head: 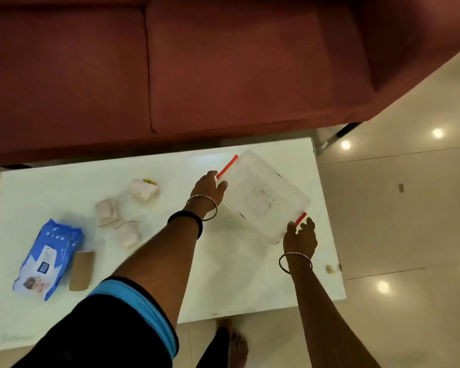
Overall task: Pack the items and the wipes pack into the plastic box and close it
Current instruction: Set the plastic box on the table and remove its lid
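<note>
Nearest, my bare foot stands on the glossy floor at the front edge of the white bench. On the bench's near left lies the blue wipes pack, flat, with a brown cardboard tube touching its right side. A little farther in sit three small pale folded bundles: one closest to me, one just behind and left of it, and one farther back with a bit of yellow-green on top. They are too blurred for me to say what they are.

On the right half of the bench is the clear plastic box, turned at an angle and with its lid on, though I cannot tell whether the latches are locked. My right hand has its grip closed around the near corner of the box, fingers beside the red latch there. My left hand reaches across with its grip clamped on the far left end, at the other red clip. Bangles ring both wrists, and a dark band sits on the left forearm.

A tiny yellowish scrap lies near the bench's right edge. Beyond the bench stands a dark red sofa.
</note>
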